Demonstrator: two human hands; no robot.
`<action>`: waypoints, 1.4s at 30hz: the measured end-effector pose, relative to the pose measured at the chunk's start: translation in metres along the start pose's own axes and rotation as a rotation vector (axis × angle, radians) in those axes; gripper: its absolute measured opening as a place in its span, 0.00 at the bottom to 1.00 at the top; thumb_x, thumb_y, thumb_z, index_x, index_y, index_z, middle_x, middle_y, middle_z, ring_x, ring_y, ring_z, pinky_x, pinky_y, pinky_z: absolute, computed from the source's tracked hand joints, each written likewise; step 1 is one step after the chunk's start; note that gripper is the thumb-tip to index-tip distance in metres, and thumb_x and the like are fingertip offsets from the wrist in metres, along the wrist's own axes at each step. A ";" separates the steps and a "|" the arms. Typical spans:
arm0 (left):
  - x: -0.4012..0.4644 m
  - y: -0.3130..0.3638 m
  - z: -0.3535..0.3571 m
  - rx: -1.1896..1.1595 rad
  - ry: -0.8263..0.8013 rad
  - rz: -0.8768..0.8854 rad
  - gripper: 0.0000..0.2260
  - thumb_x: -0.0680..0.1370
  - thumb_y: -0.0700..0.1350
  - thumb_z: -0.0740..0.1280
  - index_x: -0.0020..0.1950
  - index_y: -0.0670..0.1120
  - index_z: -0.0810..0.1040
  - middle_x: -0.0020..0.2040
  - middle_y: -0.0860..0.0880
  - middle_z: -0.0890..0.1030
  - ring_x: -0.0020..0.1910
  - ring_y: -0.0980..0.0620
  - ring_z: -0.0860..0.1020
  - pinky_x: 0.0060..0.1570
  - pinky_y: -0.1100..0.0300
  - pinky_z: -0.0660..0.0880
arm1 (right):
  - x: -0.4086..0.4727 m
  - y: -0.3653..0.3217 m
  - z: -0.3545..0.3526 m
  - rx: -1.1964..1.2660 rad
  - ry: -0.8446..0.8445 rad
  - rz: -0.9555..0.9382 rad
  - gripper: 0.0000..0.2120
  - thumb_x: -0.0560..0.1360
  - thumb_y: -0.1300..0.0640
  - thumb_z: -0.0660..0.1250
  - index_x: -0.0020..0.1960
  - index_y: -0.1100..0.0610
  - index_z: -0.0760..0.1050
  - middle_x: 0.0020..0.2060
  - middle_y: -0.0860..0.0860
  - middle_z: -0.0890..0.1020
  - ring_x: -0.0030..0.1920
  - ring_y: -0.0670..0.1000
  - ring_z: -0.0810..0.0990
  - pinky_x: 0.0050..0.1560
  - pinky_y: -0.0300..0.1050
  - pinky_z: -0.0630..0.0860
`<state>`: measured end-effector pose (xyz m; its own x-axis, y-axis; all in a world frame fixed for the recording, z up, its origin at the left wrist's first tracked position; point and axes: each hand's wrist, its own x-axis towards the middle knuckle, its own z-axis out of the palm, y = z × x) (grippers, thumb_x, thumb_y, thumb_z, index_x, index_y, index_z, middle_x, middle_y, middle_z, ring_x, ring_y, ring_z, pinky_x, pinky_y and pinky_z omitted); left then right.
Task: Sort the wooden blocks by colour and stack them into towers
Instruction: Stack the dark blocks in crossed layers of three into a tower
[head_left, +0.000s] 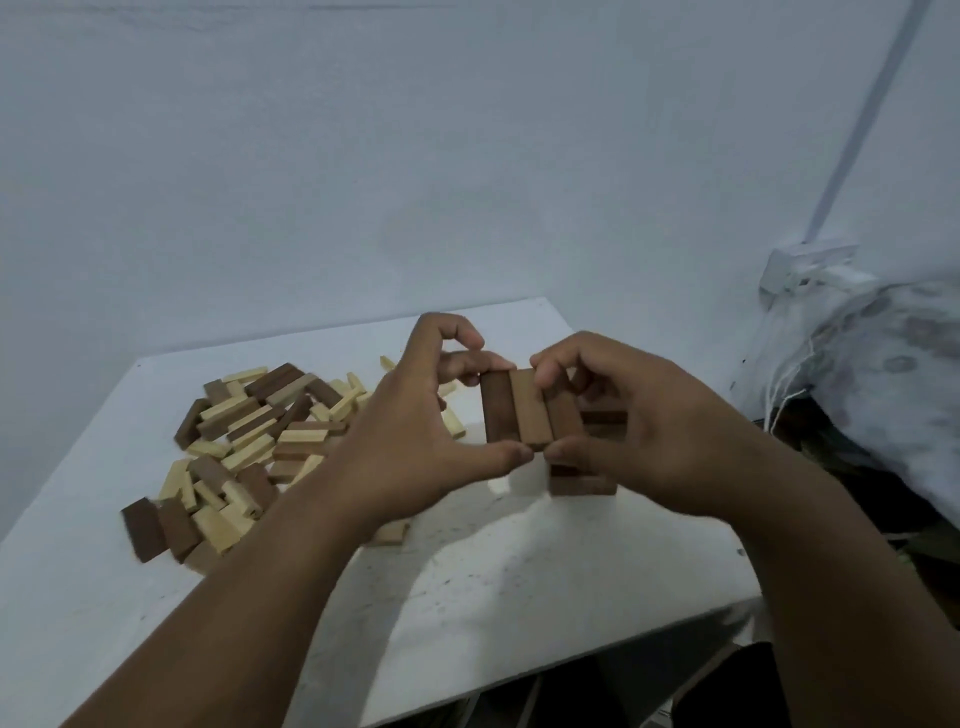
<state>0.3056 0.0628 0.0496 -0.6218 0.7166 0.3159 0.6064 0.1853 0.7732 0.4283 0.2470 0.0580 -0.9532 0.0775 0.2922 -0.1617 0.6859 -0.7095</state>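
From my remote seat I saw a white table (519, 597), its top scuffed with grey marks, pushed into a corner of pale blue-grey walls (363, 156). A pale conduit strip (862, 140) ran down the right wall to a white socket box (802, 267). Below it, at the right, lay a patterned white cloth bundle (883, 374) with loose threads. The light was dim and cool.

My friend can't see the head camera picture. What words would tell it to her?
Two bare hands, left hand and right hand, hold a row of three dark brown wooden blocks atop a short brown tower. A jumbled pile of pale and brown blocks lies left on the white table.
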 end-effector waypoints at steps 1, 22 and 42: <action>0.010 0.003 0.004 -0.003 -0.012 0.001 0.32 0.65 0.46 0.81 0.58 0.55 0.63 0.56 0.62 0.82 0.59 0.60 0.74 0.52 0.57 0.69 | 0.002 0.003 -0.009 -0.024 0.011 -0.003 0.19 0.69 0.54 0.76 0.55 0.44 0.73 0.51 0.49 0.79 0.48 0.49 0.79 0.51 0.47 0.79; 0.075 -0.014 0.055 -0.015 -0.115 -0.065 0.32 0.66 0.49 0.80 0.60 0.58 0.61 0.57 0.64 0.81 0.59 0.60 0.73 0.52 0.58 0.68 | 0.021 0.064 -0.046 -0.107 0.012 0.130 0.22 0.69 0.55 0.77 0.56 0.41 0.72 0.48 0.40 0.76 0.48 0.47 0.74 0.52 0.49 0.77; 0.080 -0.021 0.058 0.067 -0.151 -0.070 0.37 0.67 0.50 0.79 0.66 0.60 0.58 0.57 0.64 0.79 0.58 0.62 0.73 0.49 0.65 0.66 | 0.026 0.074 -0.043 -0.108 -0.007 0.196 0.28 0.68 0.53 0.78 0.60 0.39 0.67 0.52 0.35 0.76 0.46 0.43 0.72 0.47 0.38 0.72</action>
<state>0.2718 0.1547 0.0264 -0.5848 0.7926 0.1726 0.5993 0.2787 0.7505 0.4028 0.3310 0.0407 -0.9656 0.2118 0.1510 0.0543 0.7318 -0.6794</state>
